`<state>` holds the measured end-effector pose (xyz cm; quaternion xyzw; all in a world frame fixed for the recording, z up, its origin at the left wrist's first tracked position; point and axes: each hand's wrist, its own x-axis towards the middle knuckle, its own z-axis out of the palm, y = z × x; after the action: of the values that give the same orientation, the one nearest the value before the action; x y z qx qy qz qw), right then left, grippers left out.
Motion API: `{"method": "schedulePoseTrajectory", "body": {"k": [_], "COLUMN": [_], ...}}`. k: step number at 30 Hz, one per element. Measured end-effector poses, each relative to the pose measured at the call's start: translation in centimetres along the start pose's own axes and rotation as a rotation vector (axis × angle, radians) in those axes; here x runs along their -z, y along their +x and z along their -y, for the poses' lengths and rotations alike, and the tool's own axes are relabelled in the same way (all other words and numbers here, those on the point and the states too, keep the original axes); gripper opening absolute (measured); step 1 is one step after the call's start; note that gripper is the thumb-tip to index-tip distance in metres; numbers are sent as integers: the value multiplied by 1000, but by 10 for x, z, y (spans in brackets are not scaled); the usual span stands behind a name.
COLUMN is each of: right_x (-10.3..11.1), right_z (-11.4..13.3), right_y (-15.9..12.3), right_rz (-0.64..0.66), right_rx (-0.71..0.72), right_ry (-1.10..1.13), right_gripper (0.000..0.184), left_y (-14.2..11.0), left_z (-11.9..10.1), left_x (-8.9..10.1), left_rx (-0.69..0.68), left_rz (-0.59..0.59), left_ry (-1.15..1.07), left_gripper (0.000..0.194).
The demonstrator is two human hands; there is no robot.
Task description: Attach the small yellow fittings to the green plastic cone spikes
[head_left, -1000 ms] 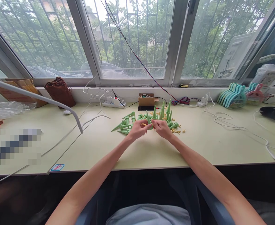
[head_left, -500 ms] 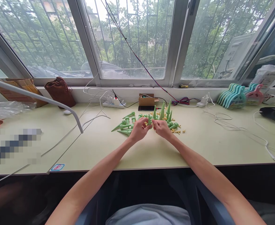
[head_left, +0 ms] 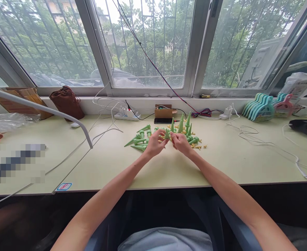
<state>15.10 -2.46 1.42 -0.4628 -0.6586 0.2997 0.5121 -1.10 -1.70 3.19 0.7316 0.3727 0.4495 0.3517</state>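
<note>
Pale cream tabletop: flat, beneath both hands.
Left hand: its grip pinches a green tapered plastic cone, tip upward, between both hands.
Right hand: fingertips bent in at the cone's side; whether its grip holds anything cannot be told.
Green pointed plastic stakes: some upright beyond the hands, others lying leftward.
Small yellow branched pieces: scattered near the right hand.

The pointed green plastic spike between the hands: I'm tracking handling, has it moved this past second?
Yes, the spike has its tip lower and slightly rightward in view, judged against the flat black phone.
</note>
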Motion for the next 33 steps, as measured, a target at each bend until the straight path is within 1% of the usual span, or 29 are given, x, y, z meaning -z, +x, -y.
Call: {"method": "schedulePoseTrajectory", "body": {"k": [2,5,9,12,17,22,25,28,33], "right_x": [1,2,3,3,4,4,3,2,0], "right_z": [1,4,5,2,-2,0,0,-2,-5], "right_y": [0,0,0,-1,-1,-2,-3,-2,0], "right_rz": [-21,-43,-36,-11,1,-12,5,27,98], "right_rx": [14,55,149,196,205,181,124,45,-119], "right_ry": [-29,-100,-191,-221,-229,-197,-120,-13,265], "right_gripper": [60,60,58,55,52,55,55,56,56], "left_y": [1,3,5,5,3,2,1,0,-2], "left_z": [-1,-3,-2,-3,-3,-2,-3,-4,-3], "left_x": [1,3,7,9,11,14,13,12,10], "left_rx": [98,258,447,509,488,439,386,316,160], "left_rz": [3,19,143,211,252,282,292,264,197], "left_ry": [-81,-189,-303,-331,-360,-368,-350,-286,-132], "left_gripper": [36,35,49,53,54,54,52,50,43]}}
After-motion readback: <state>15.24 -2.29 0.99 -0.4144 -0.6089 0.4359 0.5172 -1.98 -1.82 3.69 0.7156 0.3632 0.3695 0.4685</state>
